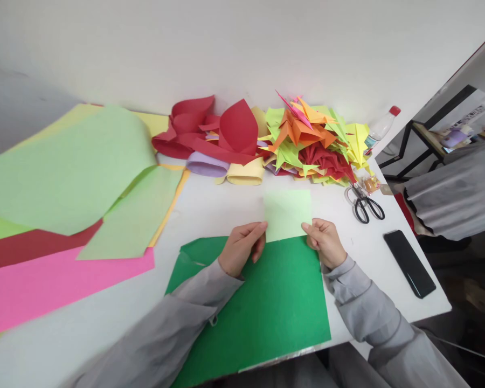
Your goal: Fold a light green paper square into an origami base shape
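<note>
A small light green paper square (288, 213) is held up just above the white table (210, 207). My left hand (242, 248) pinches its lower left corner. My right hand (325, 242) pinches its lower right corner. Both hands hover over a large dark green sheet (262, 307) lying at the table's front edge. Grey sleeves cover both forearms.
Large light green, yellow, red and pink sheets (68, 178) spread over the left. A heap of folded paper shapes and curled sheets (291, 143) lies at the back. Scissors (364, 203), a black phone (409, 263) and a plastic bottle (382, 126) sit at the right.
</note>
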Action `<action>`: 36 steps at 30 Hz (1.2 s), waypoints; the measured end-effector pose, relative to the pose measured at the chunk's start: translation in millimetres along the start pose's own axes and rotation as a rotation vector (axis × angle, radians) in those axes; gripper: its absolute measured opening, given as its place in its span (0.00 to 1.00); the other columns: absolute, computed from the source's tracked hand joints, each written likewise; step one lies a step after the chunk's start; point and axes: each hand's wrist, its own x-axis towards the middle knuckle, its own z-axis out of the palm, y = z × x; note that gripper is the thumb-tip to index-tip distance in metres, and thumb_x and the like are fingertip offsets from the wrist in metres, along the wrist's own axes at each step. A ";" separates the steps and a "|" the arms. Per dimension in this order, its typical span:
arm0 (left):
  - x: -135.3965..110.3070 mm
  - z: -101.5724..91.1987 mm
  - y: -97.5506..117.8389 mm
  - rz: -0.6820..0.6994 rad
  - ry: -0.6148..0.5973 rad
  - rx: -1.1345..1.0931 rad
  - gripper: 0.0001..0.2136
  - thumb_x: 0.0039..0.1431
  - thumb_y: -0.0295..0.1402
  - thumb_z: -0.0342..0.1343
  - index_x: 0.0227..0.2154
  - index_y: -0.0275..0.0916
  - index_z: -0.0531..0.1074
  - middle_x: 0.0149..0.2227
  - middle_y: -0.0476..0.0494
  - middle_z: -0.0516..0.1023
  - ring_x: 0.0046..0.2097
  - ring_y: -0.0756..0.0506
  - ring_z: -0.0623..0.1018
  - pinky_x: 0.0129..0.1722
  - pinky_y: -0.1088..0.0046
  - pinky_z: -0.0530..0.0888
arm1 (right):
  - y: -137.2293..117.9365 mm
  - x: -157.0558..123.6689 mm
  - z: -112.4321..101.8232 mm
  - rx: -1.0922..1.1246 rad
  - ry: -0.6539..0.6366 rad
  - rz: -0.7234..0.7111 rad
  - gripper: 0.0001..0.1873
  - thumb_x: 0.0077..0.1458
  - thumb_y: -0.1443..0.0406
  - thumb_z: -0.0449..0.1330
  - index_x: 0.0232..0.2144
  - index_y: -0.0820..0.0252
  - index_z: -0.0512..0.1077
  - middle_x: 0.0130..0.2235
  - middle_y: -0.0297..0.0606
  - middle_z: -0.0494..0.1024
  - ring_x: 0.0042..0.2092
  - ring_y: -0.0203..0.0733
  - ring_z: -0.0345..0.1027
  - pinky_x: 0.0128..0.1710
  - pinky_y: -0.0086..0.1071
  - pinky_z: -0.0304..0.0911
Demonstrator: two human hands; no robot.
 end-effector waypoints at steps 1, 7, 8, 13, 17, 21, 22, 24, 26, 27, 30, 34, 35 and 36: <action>-0.3 -0.1 0.3 -0.004 0.001 0.024 0.23 0.54 0.47 0.56 0.12 0.38 0.61 0.09 0.54 0.60 0.12 0.55 0.59 0.13 0.79 0.56 | 1.2 0.0 -0.3 -0.007 -0.006 -0.005 0.25 0.44 0.53 0.67 0.14 0.58 0.57 0.10 0.22 0.55 0.13 0.25 0.43 0.15 0.25 0.37; -0.9 1.1 3.7 -0.042 -0.009 0.084 0.19 0.48 0.45 0.61 0.14 0.37 0.64 0.11 0.54 0.65 0.12 0.55 0.63 0.13 0.79 0.59 | 3.4 -0.5 -1.7 -0.089 -0.020 -0.016 0.24 0.47 0.53 0.65 0.14 0.59 0.59 0.10 0.23 0.58 0.13 0.25 0.43 0.16 0.26 0.38; -0.9 1.4 3.9 -0.047 -0.012 0.080 0.19 0.48 0.45 0.61 0.14 0.37 0.64 0.10 0.54 0.65 0.11 0.55 0.63 0.13 0.79 0.59 | 2.9 -0.6 -1.7 -0.098 -0.017 -0.016 0.24 0.47 0.52 0.65 0.14 0.59 0.59 0.10 0.23 0.58 0.13 0.25 0.43 0.16 0.26 0.38; -0.7 2.1 3.9 -0.054 -0.008 0.087 0.19 0.48 0.44 0.61 0.13 0.38 0.64 0.09 0.54 0.63 0.11 0.55 0.62 0.12 0.80 0.59 | 0.7 -1.1 -1.2 -0.108 -0.016 -0.016 0.24 0.47 0.53 0.65 0.13 0.59 0.59 0.10 0.23 0.57 0.13 0.25 0.43 0.15 0.26 0.38; -1.2 2.7 3.8 -0.058 -0.002 0.091 0.19 0.48 0.43 0.61 0.12 0.38 0.63 0.08 0.54 0.62 0.10 0.55 0.61 0.11 0.80 0.57 | 1.0 -1.0 -1.5 -0.109 -0.010 -0.025 0.24 0.48 0.54 0.65 0.13 0.59 0.59 0.10 0.24 0.58 0.13 0.25 0.44 0.15 0.26 0.38; -1.5 2.8 3.6 -0.073 -0.004 0.029 0.19 0.49 0.44 0.61 0.13 0.38 0.63 0.09 0.54 0.63 0.10 0.55 0.60 0.10 0.80 0.56 | 0.1 -0.4 -2.4 -0.081 -0.001 -0.009 0.24 0.46 0.54 0.66 0.13 0.59 0.59 0.09 0.23 0.58 0.13 0.25 0.43 0.15 0.26 0.37; -1.5 2.8 3.7 -0.077 -0.007 -0.008 0.20 0.49 0.44 0.60 0.13 0.38 0.63 0.09 0.54 0.63 0.10 0.56 0.60 0.10 0.80 0.55 | -0.6 -0.1 -2.5 -0.068 -0.002 0.002 0.24 0.45 0.54 0.66 0.13 0.59 0.60 0.09 0.23 0.58 0.13 0.25 0.43 0.15 0.26 0.37; -1.3 2.5 4.5 -0.080 -0.011 -0.069 0.20 0.49 0.44 0.60 0.12 0.38 0.62 0.08 0.54 0.62 0.09 0.56 0.59 0.09 0.80 0.55 | -2.3 0.5 -2.4 -0.035 -0.013 0.024 0.23 0.44 0.54 0.67 0.13 0.59 0.60 0.09 0.23 0.57 0.12 0.25 0.42 0.15 0.26 0.36; -1.1 2.2 5.5 -0.083 -0.017 -0.104 0.20 0.46 0.42 0.62 0.11 0.38 0.62 0.08 0.54 0.62 0.09 0.56 0.59 0.09 0.80 0.54 | -4.2 1.0 -2.0 0.026 -0.024 0.042 0.23 0.43 0.55 0.68 0.13 0.59 0.60 0.09 0.22 0.55 0.12 0.25 0.41 0.14 0.26 0.36; -1.0 2.1 6.1 -0.090 -0.027 -0.117 0.19 0.45 0.41 0.63 0.11 0.38 0.62 0.09 0.54 0.62 0.09 0.55 0.59 0.09 0.80 0.55 | -5.0 1.2 -1.7 0.066 -0.029 0.047 0.22 0.42 0.55 0.68 0.14 0.59 0.60 0.09 0.21 0.55 0.12 0.25 0.41 0.14 0.26 0.37; -1.4 2.6 6.7 -0.119 -0.073 -0.167 0.15 0.42 0.39 0.65 0.12 0.37 0.67 0.10 0.52 0.67 0.10 0.54 0.62 0.10 0.78 0.59 | -6.3 0.7 -0.6 0.169 -0.052 0.034 0.19 0.43 0.53 0.67 0.19 0.59 0.64 0.11 0.22 0.58 0.13 0.25 0.45 0.15 0.25 0.43; -2.5 5.7 4.5 -0.110 -0.099 -0.150 0.12 0.42 0.39 0.66 0.16 0.35 0.74 0.15 0.46 0.75 0.10 0.53 0.65 0.10 0.78 0.60 | -4.4 -3.5 3.3 0.079 -0.153 0.016 0.18 0.42 0.53 0.68 0.22 0.61 0.69 0.15 0.27 0.68 0.16 0.27 0.55 0.16 0.24 0.50; -2.9 6.8 3.8 -0.103 -0.107 -0.132 0.12 0.42 0.39 0.66 0.17 0.35 0.74 0.15 0.45 0.75 0.10 0.53 0.65 0.10 0.78 0.60 | -3.8 -5.1 5.0 0.014 -0.188 0.029 0.18 0.40 0.54 0.69 0.22 0.61 0.70 0.16 0.27 0.69 0.17 0.28 0.57 0.16 0.24 0.51; -3.2 7.9 3.3 -0.097 -0.120 -0.110 0.12 0.42 0.40 0.66 0.17 0.35 0.75 0.14 0.46 0.75 0.11 0.53 0.65 0.10 0.78 0.60 | -3.4 -6.7 6.8 -0.051 -0.227 0.046 0.17 0.39 0.55 0.70 0.22 0.61 0.70 0.17 0.28 0.71 0.17 0.28 0.58 0.16 0.24 0.53</action>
